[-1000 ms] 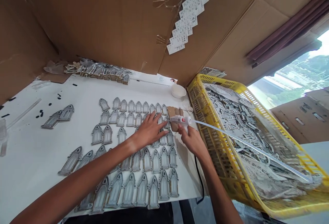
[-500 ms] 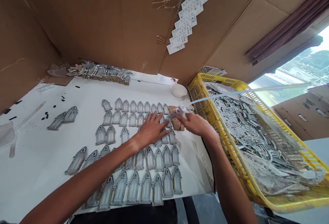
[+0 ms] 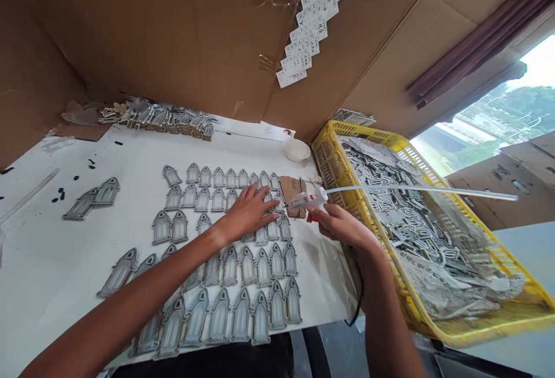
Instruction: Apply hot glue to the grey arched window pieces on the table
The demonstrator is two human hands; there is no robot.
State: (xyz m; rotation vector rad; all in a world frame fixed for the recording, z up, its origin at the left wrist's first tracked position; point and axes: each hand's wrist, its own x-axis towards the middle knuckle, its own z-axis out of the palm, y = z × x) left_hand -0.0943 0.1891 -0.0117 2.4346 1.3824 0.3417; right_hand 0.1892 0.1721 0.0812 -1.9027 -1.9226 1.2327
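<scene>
My right hand (image 3: 340, 223) is wrapped round a white glue gun (image 3: 318, 197) with a red trigger. A long clear glue stick (image 3: 416, 188) juts from its back end, over the yellow basket. The nozzle side points left, toward the arched pieces. My left hand (image 3: 249, 211) lies with fingers spread over the upper rows of small grey arched window pieces (image 3: 241, 313); whether it presses on one I cannot tell. The pieces lie in several rows on the white table (image 3: 243, 155). My left forearm covers part of the lower rows.
At the right stands a yellow basket (image 3: 422, 323) full of loose grey parts. A white bowl (image 3: 297, 149) and a piece of cardboard (image 3: 287, 186) sit near it. Stacked pieces (image 3: 173, 123) line the back; two arched pieces (image 3: 92, 200) lie at the left among black scraps.
My right hand has drawn the glue gun a little right and down, and its glue stick now lies flatter. My left hand stays over the upper rows. The whole view has shifted slightly.
</scene>
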